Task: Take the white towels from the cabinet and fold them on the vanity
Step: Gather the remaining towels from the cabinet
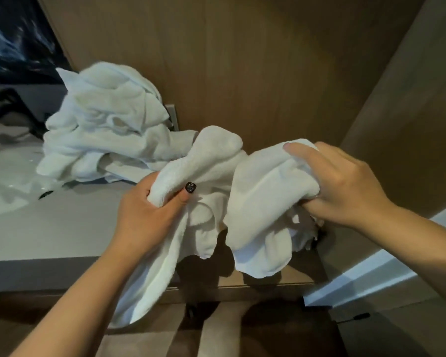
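Note:
A white towel (255, 202) hangs bunched between both hands, above the front right end of the vanity top (62, 222). My left hand (144, 212) grips its left part, thumb pressed over the cloth. One long end droops past the vanity's front edge. My right hand (343, 184) grips the right bunch, fingers curled over the top. A crumpled heap of white towels (103, 124) lies on the vanity at the back, left of my hands.
A white sink basin (8, 186) is set into the vanity at the left, with a dark tap behind it. Brown wood panels (242, 60) rise straight ahead and at the right. My legs show below the vanity's front edge.

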The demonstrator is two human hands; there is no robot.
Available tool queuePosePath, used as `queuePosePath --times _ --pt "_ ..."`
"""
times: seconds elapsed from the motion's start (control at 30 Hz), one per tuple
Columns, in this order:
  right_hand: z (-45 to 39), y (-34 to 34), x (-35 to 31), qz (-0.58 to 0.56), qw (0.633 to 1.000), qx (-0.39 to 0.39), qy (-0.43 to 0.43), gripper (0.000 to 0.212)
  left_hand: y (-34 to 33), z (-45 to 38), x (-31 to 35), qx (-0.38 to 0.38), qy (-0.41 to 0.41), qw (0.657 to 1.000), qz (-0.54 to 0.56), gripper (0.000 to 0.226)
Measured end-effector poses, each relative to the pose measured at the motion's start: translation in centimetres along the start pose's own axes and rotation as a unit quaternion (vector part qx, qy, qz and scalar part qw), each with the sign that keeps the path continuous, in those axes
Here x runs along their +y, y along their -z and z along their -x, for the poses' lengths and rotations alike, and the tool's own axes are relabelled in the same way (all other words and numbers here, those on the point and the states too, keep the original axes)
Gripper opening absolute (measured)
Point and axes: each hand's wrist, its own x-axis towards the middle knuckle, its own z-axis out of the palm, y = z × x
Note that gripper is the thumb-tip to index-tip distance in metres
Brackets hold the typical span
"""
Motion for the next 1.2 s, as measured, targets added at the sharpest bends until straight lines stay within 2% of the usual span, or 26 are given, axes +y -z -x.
queuePosePath --times 0.2,0.37,0.53,0.67,0.87,1.0,1.1,1.2 --pt "-3.5 1.8 -5.5 -0.026 0.997 0.0 -0.067 0.082 7.2 0.7 1.3 0.067 0.013 0.997 0.024 0.03" --pt "-7.9 3.4 -9.5 0.025 0.999 0.008 -0.034 0.079 14.6 -1.5 2.9 0.101 -0.027 0.995 -0.01 0.033" --pt "-13.0 5.3 -11.6 0.029 0.998 0.032 -0.054 0.071 20.7 -4.3 5.4 0.145 -0.093 0.984 -0.046 0.023" --pt "-16.7 6.2 -11.6 0.005 0.995 0.022 -0.098 0.064 23.5 -7.2 7.9 0.188 -0.092 0.978 -0.003 0.016" --pt "-21.9 6.5 -10.2 0.006 0.993 0.022 -0.115 0.061 23.7 -13.4 10.1 0.171 -0.045 0.982 0.063 0.035" --pt "-25.5 7.1 -7.8 0.0 0.992 0.031 -0.125 0.063 22.8 -18.9 11.3 0.164 0.021 0.982 0.087 0.04" --pt "-27.7 7.8 -6.2 -0.002 0.99 0.052 -0.135 0.065 22.3 -22.1 12.7 0.111 0.034 0.985 0.127 0.035" --pt "-29.6 8.2 -4.9 -0.017 0.985 0.092 -0.146 0.067 22.4 -24.4 14.2 0.049 -0.004 0.989 0.137 0.034"
